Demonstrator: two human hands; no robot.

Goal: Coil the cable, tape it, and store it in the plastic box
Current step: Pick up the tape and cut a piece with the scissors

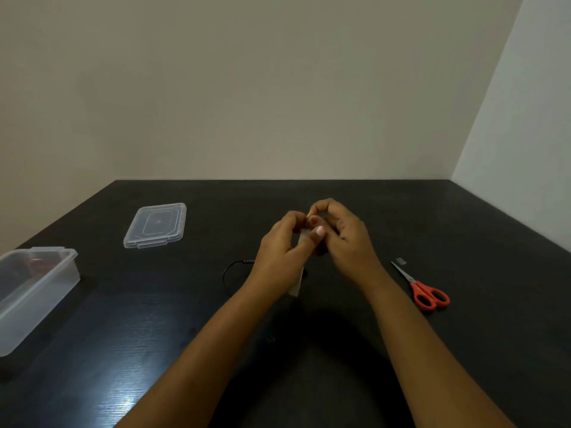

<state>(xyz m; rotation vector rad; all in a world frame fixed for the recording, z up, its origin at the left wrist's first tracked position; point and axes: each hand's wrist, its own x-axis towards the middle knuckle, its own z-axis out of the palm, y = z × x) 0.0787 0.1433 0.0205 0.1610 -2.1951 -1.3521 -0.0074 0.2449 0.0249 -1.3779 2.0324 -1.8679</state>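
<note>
Both my hands, left hand [279, 242] and right hand [343, 233], pinch tape strip [297, 282] mid-frame; limp, sticky, take by ends. Cable [230, 274] thin, springy, on table.

The cable [230, 278] was mostly hidden behind the left hand [279, 242], the plastic box [37, 291] got cropped at the left edge, its reddish contents too blurry to identify.

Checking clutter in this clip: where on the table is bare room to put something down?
Bare patches: the back strip along the wall behind the lid; between the lid and the hands; the near left between the box and the forearms; and the right edge past the scissors. Crowded: the middle, where both hands work tape over the cable.
</note>
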